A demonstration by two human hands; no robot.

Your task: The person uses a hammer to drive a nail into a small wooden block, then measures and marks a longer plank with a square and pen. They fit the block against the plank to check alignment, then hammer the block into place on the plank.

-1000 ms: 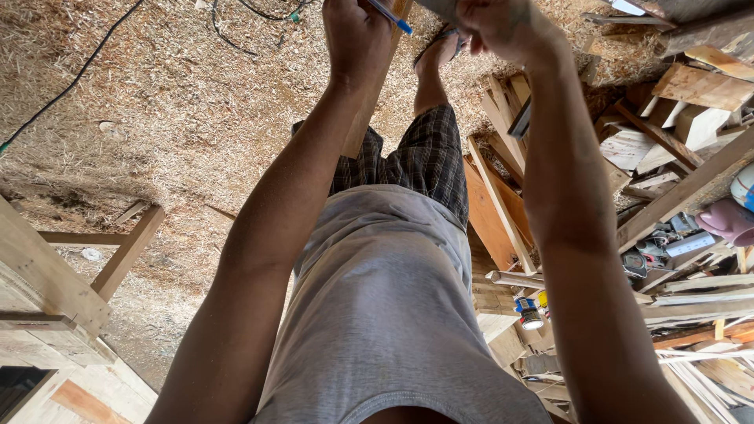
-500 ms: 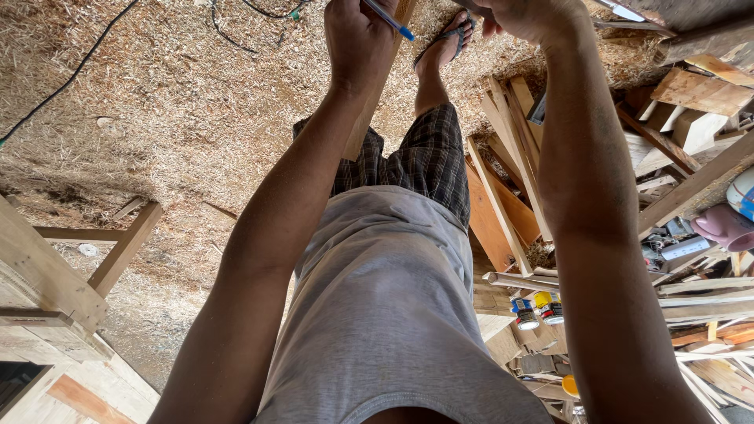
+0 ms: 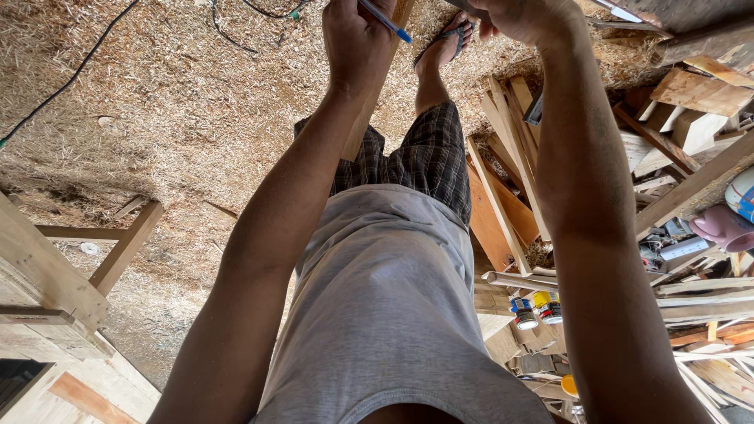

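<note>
**Pen marking on a wooden strip, both hands high in the view**

Pen work comes first, so I start at the left. My left hand (image 3: 357,47) sits near the 12 o'clock edge of the view, fingers curled tight around a blue-tipped pen (image 3: 386,20) whose tip pokes out toward 1 o'clock. Directly behind that fist runs a narrow wooden strip (image 3: 369,118), slanting down toward 6 o'clock past the checked shorts (image 3: 416,157); the hand appears to rest against it, though I cannot tell how firmly.

To do this step well, I judge that the strip should stay braced before the tip goes down, that the wrist should keep steady, and that the stroke should be short and light, since a mark on rough timber wanders easily.

Moving right, my right hand (image 3: 526,17) lies at about 1 o'clock, partly cut off by the frame. Its fingers look bent over something dark at the top edge, but I cannot tell what it grips or how far it closes. So the pen lies inside the left fist, just left of the right hand, near but apart.

Farther right, offcut boards (image 3: 503,196) lean in a heap, and small paint tins (image 3: 536,308) stand lower down over the sawdust floor (image 3: 173,110).
</note>
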